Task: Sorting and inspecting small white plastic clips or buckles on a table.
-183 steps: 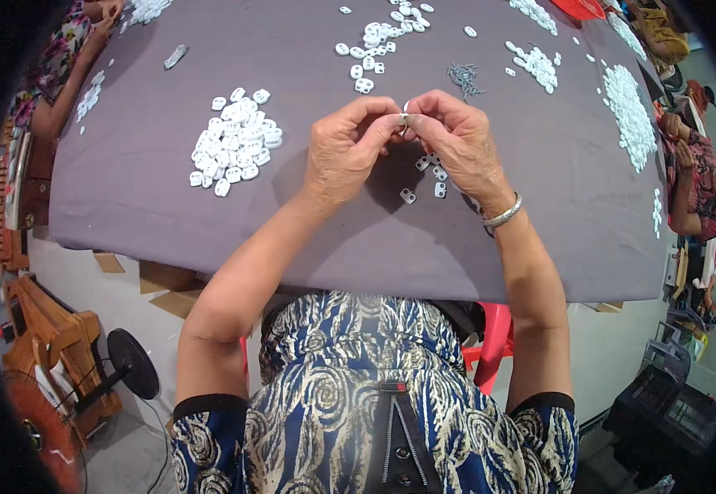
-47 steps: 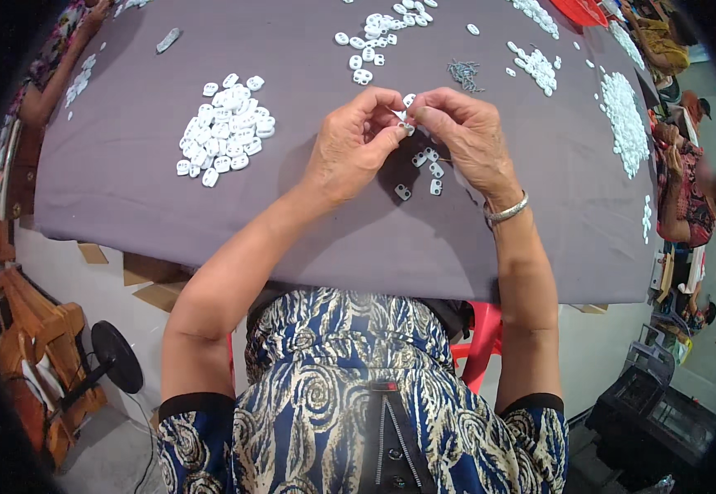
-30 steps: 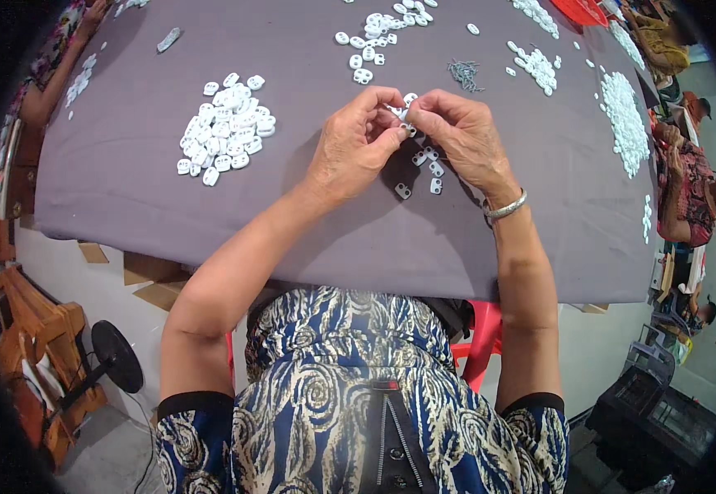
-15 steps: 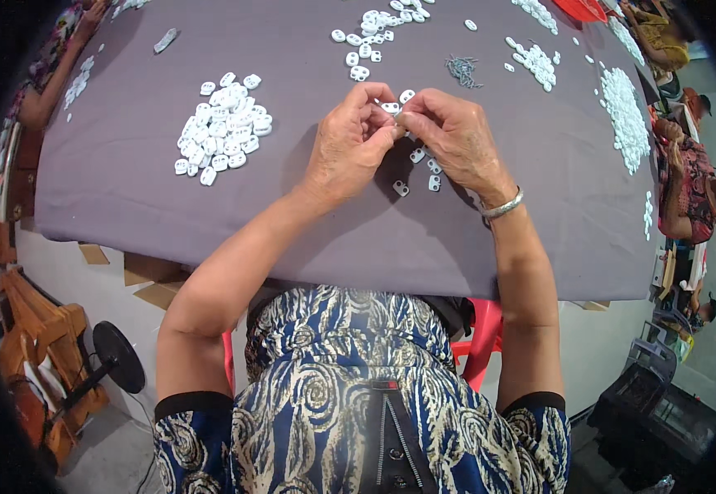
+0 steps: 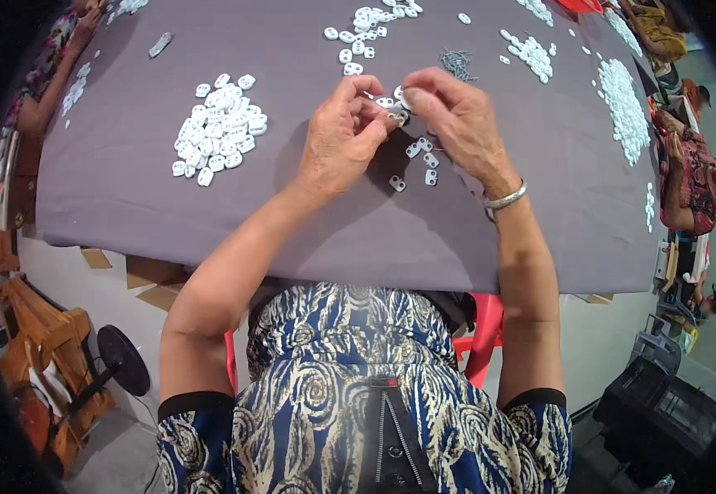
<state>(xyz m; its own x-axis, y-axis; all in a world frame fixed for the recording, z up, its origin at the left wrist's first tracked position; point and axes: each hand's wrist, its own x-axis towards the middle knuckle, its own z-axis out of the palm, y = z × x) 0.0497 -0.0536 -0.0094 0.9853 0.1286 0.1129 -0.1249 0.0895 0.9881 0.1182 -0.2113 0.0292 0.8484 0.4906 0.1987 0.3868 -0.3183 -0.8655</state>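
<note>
My left hand (image 5: 341,136) pinches a small white plastic piece (image 5: 395,118) between thumb and forefinger, above the grey cloth. Just to its right is my right hand (image 5: 454,115), with a silver bangle on the wrist. Its thumb and fingers are drawn together; whatever lies between them is hidden. White two-hole pieces (image 5: 386,103) show behind and between the fingertips. Several smaller white pieces with tabs (image 5: 431,177) lie loose under the right palm. Beyond the right hand sits a small heap of grey metal springs (image 5: 458,63).
A pile of white two-hole pieces (image 5: 222,123) lies to the left. More white oval pieces (image 5: 366,23) trail away at the far middle. Larger white heaps (image 5: 624,111) spread along the right side, where other people sit. A grey strip (image 5: 161,44) rests far left.
My right hand has drawn a little away from my left fingertips, opening a gap between them. The left hand keeps its pinch. The whole view has shifted slightly.
</note>
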